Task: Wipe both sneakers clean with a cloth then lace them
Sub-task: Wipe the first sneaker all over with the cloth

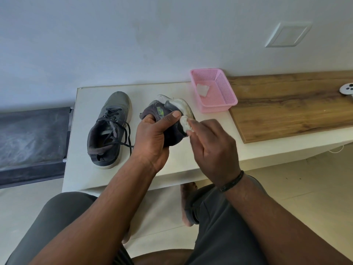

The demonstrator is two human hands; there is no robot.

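Sneaker one (168, 119) is up off the table (84, 169), left hand (152, 136) gripping its collar while the right hand (212, 142) pinches a white cloth (185, 124) against the side by the sole. So still mid-wipe I'd say. Other sneaker (109, 129) sits to the left, laces loose. Lacing's all still to do. Pink basket (225, 96) against a white wall, wood board beside it.

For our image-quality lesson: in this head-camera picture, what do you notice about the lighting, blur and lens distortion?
Head view: soft, even light with only faint shadows; the right hand and the cloth it rubs on the held sneaker look slightly motion-blurred, while the left hand and the other sneaker are sharp; wide-angle bending tilts the table edges and the wooden board.
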